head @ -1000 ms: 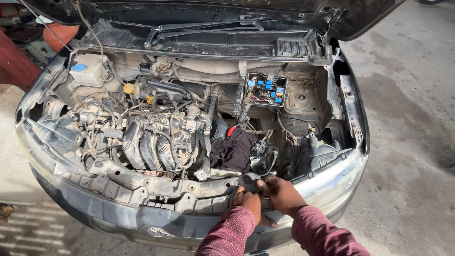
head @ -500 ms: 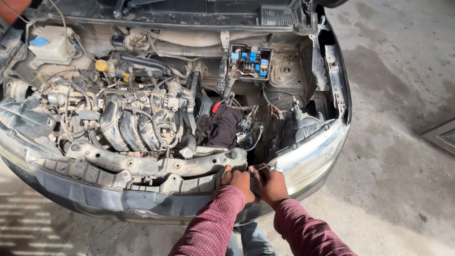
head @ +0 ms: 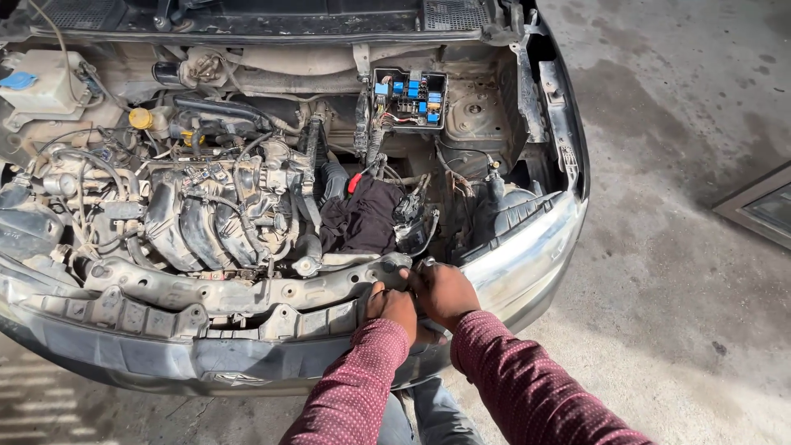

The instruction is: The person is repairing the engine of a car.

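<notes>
I look down into an open car engine bay. My left hand (head: 392, 310) and my right hand (head: 446, 293) are pressed together at the right end of the grey front crossmember (head: 247, 290), fingers curled around its end near the bumper (head: 527, 264). Whether a small tool sits between my fingers is hidden. Both sleeves are dark red with small dots. Just behind my hands a black cloth (head: 367, 216) lies among hoses and wires.
The engine with its intake runners (head: 198, 222) fills the left of the bay. An open fuse box (head: 409, 97) with blue relays sits at the back right, a white reservoir (head: 37, 82) at the back left. Concrete floor (head: 676, 247) lies to the right.
The view has moved closer and shifted left over the bay. My hands stay together on the right end of the crossmember, hardly moved.
</notes>
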